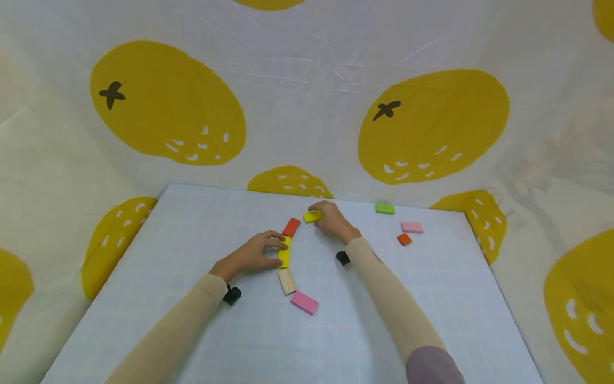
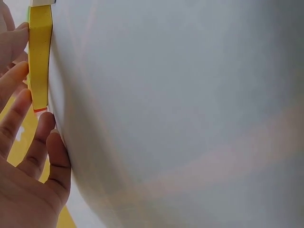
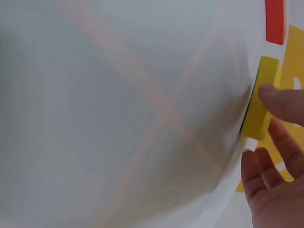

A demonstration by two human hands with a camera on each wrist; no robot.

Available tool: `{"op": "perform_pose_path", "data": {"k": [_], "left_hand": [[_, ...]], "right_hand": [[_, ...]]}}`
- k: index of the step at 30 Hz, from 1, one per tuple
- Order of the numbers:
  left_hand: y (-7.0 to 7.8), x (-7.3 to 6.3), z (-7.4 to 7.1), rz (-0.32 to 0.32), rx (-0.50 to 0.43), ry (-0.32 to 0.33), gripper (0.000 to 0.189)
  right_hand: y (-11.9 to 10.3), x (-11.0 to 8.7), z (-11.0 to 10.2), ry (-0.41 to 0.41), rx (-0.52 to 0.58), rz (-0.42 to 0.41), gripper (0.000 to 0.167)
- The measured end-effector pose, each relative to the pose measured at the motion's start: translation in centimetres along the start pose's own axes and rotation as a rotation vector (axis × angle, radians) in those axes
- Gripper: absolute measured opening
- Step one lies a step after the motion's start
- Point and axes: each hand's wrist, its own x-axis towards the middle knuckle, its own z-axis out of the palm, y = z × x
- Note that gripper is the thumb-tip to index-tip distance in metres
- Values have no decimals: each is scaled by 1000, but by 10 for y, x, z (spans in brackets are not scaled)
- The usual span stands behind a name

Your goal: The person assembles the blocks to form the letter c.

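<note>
A curved row of small blocks lies on the table. My left hand (image 1: 254, 253) rests its thumb and fingertips along a yellow block (image 1: 284, 253) in the middle of this row; the left wrist view shows the same block (image 2: 40, 57) under extended fingers. My right hand (image 1: 331, 218) pinches another yellow block (image 1: 312, 216) between thumb and fingers, just right of an orange-red block (image 1: 291, 227) at the row's far end. In the right wrist view, the thumb presses on that held block (image 3: 262, 97), apart from the red one (image 3: 275, 21).
Nearer my body, a plain wooden block (image 1: 287, 281) and a pink block (image 1: 304, 302) continue the row. On the right lie a green block (image 1: 385, 209), a light pink block (image 1: 412, 228) and an orange block (image 1: 404, 239). A patterned curtain (image 1: 307, 117) hangs behind the table (image 1: 230, 341).
</note>
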Motion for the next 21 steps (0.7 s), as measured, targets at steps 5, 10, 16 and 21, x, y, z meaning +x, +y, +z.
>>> {"op": "perform_pose_path", "data": {"k": [5,10,16,21], "left_hand": [[-1,1,1,-1,10,8,43],[-2,0,0,5,19,15,43],[0,-1,-1,2,-11,17,43],[-1,0,1,-2,1,16,42]], "right_hand": [[2,-9,-7,57,60,68,46],[2,-15,-6,101,116,132,47],[2,-15,1,148,179,171,44],[0,-14,4,151,185,182,40]]}}
